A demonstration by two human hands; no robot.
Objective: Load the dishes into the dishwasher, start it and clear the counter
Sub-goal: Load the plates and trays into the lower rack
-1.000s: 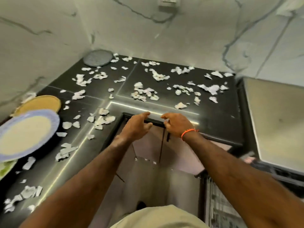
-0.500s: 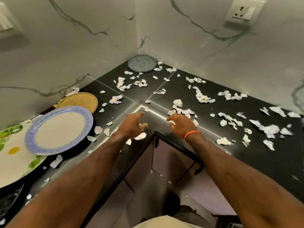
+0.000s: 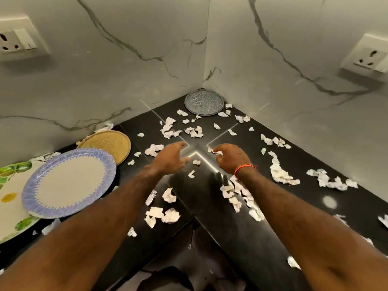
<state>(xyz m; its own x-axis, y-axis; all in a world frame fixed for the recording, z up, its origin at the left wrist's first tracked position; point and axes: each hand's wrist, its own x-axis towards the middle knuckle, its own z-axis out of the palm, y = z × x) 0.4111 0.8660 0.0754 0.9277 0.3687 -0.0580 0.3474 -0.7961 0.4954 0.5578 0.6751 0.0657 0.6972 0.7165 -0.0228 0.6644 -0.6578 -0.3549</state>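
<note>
Torn white paper scraps [image 3: 280, 174] litter the black corner counter [image 3: 294, 206]. My right hand [image 3: 231, 157], with an orange wristband, pinches a small paper scrap [image 3: 216, 152] at its fingertips. My left hand [image 3: 171, 157] hovers over the counter with fingers spread and loosely bent, holding nothing. On the left lie a blue-rimmed plate [image 3: 67, 183], a tan plate [image 3: 109, 142] behind it and a white plate with green leaves [image 3: 12, 202]. A grey speckled plate [image 3: 204, 102] sits in the far corner.
Marble-look walls meet at the corner behind the counter. A wall socket [image 3: 16, 38] is on the left wall and another socket [image 3: 369, 55] on the right wall. Below the counter's inner edge the floor shows dark.
Both hands have left the counter's front edge and reached forward over the counter. My right hand has picked up a paper scrap. The view has swung left toward the corner.
</note>
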